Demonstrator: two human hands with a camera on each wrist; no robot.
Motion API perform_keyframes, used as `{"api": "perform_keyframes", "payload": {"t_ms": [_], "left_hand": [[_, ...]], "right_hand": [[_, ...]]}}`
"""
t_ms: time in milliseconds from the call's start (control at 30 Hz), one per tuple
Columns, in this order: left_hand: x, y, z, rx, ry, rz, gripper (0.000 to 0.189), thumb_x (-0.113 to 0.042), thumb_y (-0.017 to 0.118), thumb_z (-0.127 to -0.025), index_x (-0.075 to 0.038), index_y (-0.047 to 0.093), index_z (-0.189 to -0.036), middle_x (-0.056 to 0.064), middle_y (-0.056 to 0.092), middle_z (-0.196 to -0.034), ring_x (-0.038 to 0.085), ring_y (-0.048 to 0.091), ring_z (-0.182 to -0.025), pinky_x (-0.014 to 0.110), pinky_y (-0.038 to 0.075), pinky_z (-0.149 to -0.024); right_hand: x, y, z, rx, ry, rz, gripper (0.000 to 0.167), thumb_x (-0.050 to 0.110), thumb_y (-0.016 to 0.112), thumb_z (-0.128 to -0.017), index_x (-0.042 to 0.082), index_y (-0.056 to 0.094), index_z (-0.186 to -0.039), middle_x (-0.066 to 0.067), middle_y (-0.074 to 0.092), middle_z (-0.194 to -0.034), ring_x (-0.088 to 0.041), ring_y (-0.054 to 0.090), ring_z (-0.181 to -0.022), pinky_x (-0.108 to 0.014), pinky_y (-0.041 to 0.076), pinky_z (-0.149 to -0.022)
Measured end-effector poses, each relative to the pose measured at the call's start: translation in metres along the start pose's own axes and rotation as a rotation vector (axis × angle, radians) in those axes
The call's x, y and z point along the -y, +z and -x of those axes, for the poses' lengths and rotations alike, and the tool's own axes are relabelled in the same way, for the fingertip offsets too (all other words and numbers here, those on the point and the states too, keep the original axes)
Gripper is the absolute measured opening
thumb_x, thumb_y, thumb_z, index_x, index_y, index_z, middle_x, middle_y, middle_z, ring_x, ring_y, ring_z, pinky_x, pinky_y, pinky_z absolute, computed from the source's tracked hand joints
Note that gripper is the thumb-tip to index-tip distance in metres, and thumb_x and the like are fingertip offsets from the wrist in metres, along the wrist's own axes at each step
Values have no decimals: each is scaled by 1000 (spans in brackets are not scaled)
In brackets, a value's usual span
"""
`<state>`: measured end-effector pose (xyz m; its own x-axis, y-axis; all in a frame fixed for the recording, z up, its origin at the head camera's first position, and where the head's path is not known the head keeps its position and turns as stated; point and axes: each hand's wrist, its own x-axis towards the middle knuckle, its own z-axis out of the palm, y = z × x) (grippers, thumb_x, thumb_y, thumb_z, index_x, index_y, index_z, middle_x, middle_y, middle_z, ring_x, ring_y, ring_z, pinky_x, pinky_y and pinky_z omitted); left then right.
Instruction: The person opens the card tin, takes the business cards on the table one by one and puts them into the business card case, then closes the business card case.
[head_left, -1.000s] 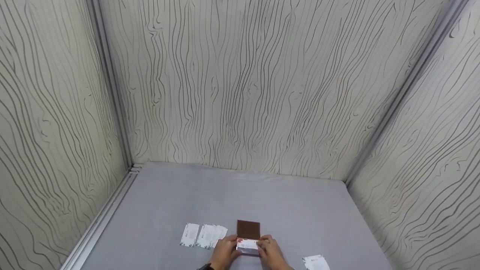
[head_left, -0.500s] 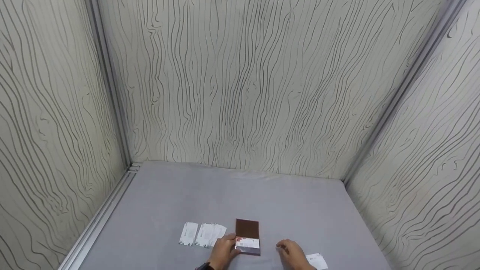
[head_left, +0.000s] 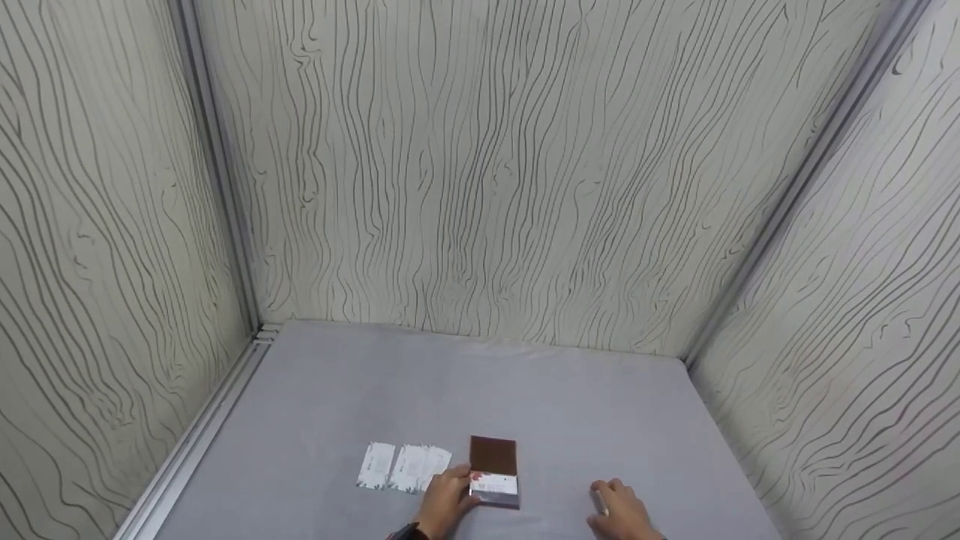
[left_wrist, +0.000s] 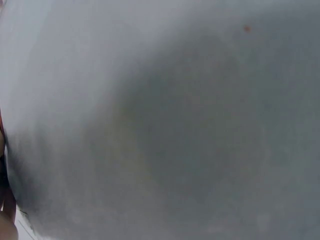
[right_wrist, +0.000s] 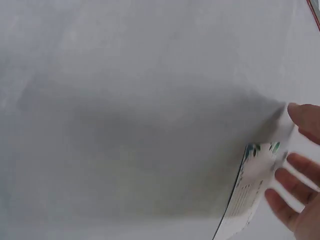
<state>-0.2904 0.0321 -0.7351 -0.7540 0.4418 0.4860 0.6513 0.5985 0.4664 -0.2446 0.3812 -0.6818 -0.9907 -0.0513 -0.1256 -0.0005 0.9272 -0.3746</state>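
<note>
In the head view, a brown card case [head_left: 493, 454] lies with its lid folded back on the grey cloth, and a white card with red print [head_left: 493, 484] shows in its lower half. My left hand [head_left: 444, 501] grips the case's left side, thumb low and fingers higher. To the right, my right hand [head_left: 621, 511] pinches a white card with green leaf corners [right_wrist: 247, 190]. That card stands tilted beside the fingertips in the right wrist view; the hand mostly covers it in the head view. Only finger edges [left_wrist: 7, 220] of the left hand show in the left wrist view.
Left of the case, several white cards [head_left: 412, 466] overlap in a row, with a separate card [head_left: 376, 465] at their left. Grey cloth [head_left: 480, 382] covers the table. Wood-patterned panels [head_left: 450, 165] enclose the back and both sides, and a metal rail [head_left: 202, 442] runs along the left edge.
My right hand has let go of the case and moved right to the single white card, which it now pinches. The left hand has kept its hold on the case.
</note>
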Motion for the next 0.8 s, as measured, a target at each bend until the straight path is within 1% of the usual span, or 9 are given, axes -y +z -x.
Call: {"api": "perform_keyframes", "payload": {"t_ms": [100,200,333,433,533,600,700,800], "left_hand": [[-1,-1,1,-22,8,2,30,-21,78,-79,-1,75,-101,17,68,-113,29,66,-102,41,51,-80],[-3,-1,1,-38,13,5,28,-17,79,-77,-1,75,-99,18,68,-112,30,66,-101,41,50,-78],[-3,-2,1,-12,-18,7,29,-19,78,-79,0,75,-102,18,68,-115,30,66,-103,41,50,-81],[-2,-1,0,-5,-23,9,30,-19,78,-80,0,74,-103,18,68,-115,31,65,-103,42,50,-82],[-2,0,0,-11,-17,7,29,-19,78,-80,-1,75,-103,17,68,-115,30,65,-103,42,50,-83],[-3,0,0,-3,-27,11,29,-19,78,-80,-2,75,-103,16,68,-115,30,65,-104,42,50,-83],[-3,0,-1,18,-53,27,28,-20,77,-81,-4,75,-103,13,68,-113,27,65,-103,41,50,-84],[-3,0,-2,17,-50,43,26,-21,77,-81,-6,75,-102,11,69,-110,25,66,-100,40,51,-83]], "right_hand": [[-6,-2,4,19,72,14,54,27,83,-76,5,59,-120,-19,53,-107,-38,51,-95,-61,43,-84],[-13,-5,9,26,90,24,62,33,84,-74,4,57,-121,-21,51,-106,-40,50,-93,-60,43,-82],[-20,-8,16,24,117,40,70,41,85,-73,2,53,-122,-21,49,-100,-40,49,-86,-58,45,-76],[-24,-7,17,25,154,52,76,47,85,-71,1,52,-123,-21,48,-99,-40,48,-85,-58,45,-75],[-26,-7,15,42,185,45,78,48,85,-70,2,53,-124,-21,49,-101,-40,47,-87,-59,44,-77],[-27,-8,13,58,193,33,77,48,85,-70,2,53,-124,-21,48,-102,-40,46,-88,-59,43,-78],[-27,-10,12,78,200,0,74,43,87,-69,4,54,-123,-22,49,-106,-40,45,-91,-61,43,-79],[-27,-13,12,80,202,-18,73,40,89,-66,5,56,-121,-23,48,-108,-43,45,-92,-63,43,-80]]}}
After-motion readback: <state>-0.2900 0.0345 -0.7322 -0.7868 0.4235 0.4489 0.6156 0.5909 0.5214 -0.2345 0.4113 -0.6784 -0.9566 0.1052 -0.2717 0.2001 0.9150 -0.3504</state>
